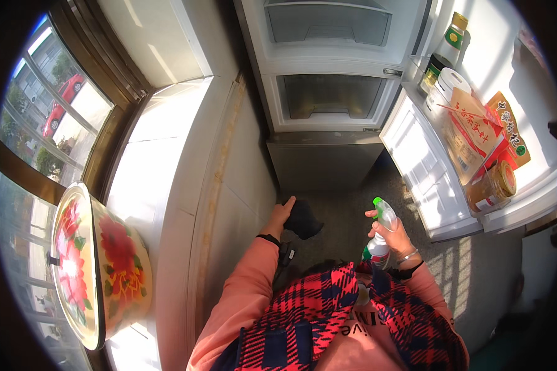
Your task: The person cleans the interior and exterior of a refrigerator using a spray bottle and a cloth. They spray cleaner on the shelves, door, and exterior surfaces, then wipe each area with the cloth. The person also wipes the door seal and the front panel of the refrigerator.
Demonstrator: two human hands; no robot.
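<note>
My right hand [396,239] grips a spray bottle [377,251] with a white body and a clear-and-green trigger head, its nozzle pointing away from me. A dark cloth [303,220] hangs from my left hand [278,218], held between the thumb and fingers. Both hands are in front of my body, well apart. Beyond them stands a refrigerator [325,160] with its door swung out to the right. Inside it are two drawers, an upper translucent drawer [329,25] and a lower drawer [332,95], both pushed in.
The open door's shelf [429,109] carries bottles, a white tub [450,86], paper food pouches [469,134] and a jar [492,185]. At left, a tiled ledge [153,143] under a window holds a lidded floral enamel pot [125,264]. A dark cable plug [288,254] lies low by the wall.
</note>
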